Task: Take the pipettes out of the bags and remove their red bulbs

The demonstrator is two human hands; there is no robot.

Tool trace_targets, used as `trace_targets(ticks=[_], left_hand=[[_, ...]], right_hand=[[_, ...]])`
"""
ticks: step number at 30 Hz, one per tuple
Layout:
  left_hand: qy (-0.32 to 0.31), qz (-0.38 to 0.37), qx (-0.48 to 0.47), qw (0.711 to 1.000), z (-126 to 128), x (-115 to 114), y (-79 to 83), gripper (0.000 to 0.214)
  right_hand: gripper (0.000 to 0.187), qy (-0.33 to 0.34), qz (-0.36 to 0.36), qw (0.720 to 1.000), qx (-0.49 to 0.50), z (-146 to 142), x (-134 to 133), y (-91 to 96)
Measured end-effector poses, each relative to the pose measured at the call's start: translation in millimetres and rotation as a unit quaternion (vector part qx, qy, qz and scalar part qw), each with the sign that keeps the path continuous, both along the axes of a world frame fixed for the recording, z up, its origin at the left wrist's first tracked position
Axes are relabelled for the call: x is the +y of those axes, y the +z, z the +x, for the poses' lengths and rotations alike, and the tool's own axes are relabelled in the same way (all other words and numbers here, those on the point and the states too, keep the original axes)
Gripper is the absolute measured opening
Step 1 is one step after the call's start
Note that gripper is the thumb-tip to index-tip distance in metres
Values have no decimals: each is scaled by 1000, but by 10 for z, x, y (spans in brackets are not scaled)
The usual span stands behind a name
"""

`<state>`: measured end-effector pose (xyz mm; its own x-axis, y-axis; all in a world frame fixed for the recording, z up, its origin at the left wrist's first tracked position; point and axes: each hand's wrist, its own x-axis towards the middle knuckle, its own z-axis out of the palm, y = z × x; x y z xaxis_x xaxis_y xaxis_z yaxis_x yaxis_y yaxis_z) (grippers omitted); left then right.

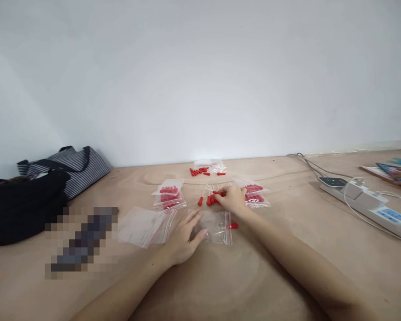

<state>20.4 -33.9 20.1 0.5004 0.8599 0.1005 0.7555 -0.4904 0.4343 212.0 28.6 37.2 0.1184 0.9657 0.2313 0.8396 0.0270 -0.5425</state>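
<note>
Left hand spread open, I likely steady the clear zip-lock bag; my right hand pinches a red-headed stick.

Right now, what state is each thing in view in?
Left hand: open, at the near bag
Right hand: fingers on red pieces; grip unclear
Red pieces: some loose, some bagged
Near bag: lying flat
Left filled bags: stacked, holding red pieces
Right filled bags: overlapping, holding red pieces
Power strip: plugs in
Black box: green light on
Pixelated item: cannot tell
</note>
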Motion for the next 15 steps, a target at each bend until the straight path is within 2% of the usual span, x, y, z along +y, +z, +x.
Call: trace_targets(ticks=[5,9,12,15], left_hand=[[25,40,-24,999,-27,167,10,42],[70,34,-22,997,40,402,44,43],[104,7,-24,994,107,564,51,45],[108,4,-27,994,164,670,45,48]], right_hand=[[22,15,-3,999,-44,-184,23,-51],[33,50,-12,998,-24,-219,5,-49],[27,77,-12,997,2,-153,-47,-52],[19,108,24,993,31,39,-160,-68]])
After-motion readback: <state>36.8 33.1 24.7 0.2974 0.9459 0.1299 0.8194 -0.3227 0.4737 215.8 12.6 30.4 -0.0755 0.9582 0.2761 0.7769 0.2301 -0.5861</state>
